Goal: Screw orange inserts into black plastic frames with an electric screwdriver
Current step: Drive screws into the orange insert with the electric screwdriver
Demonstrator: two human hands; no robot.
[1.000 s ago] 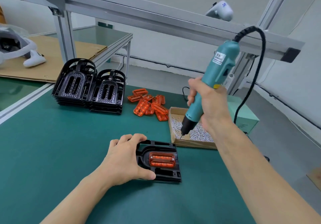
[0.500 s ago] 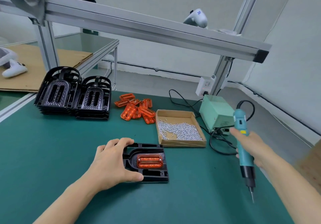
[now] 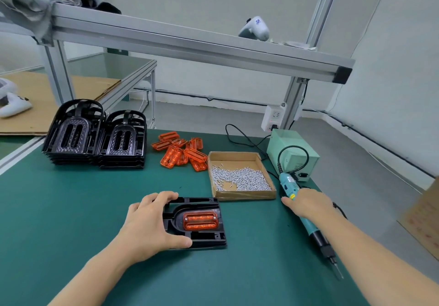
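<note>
1. Bench (image 3: 71, 210): we record a green mat surface under an aluminium frame (image 3: 190, 44).
2. Black plastic frame (image 3: 202, 237): lying flat near the front edge, about mid-bench, with an orange insert (image 3: 200, 220) seated in its recess.
3. Left hand (image 3: 147, 225): we note it grips the frame's left side, fingers curled over the far edge and thumb pressed along the near edge.
4. Electric screwdriver (image 3: 306, 220): teal body, black nose, lying along the right edge of the bench with its bit pointing toward the front; its coiled cord runs back to a pale green power box (image 3: 292, 153) at the rear right corner.
5. Right hand (image 3: 308, 204): resting over the screwdriver's body; we cannot tell whether the fingers close around it.
6. Cardboard tray of screws (image 3: 240, 177): just behind the frame, right of centre, touching neither hand.
7. Loose orange inserts (image 3: 180, 151): a pile toward the rear edge, left of the tray.
8. Stacked black frames (image 3: 95, 139): two stacks side by side at the rear left corner.
</note>
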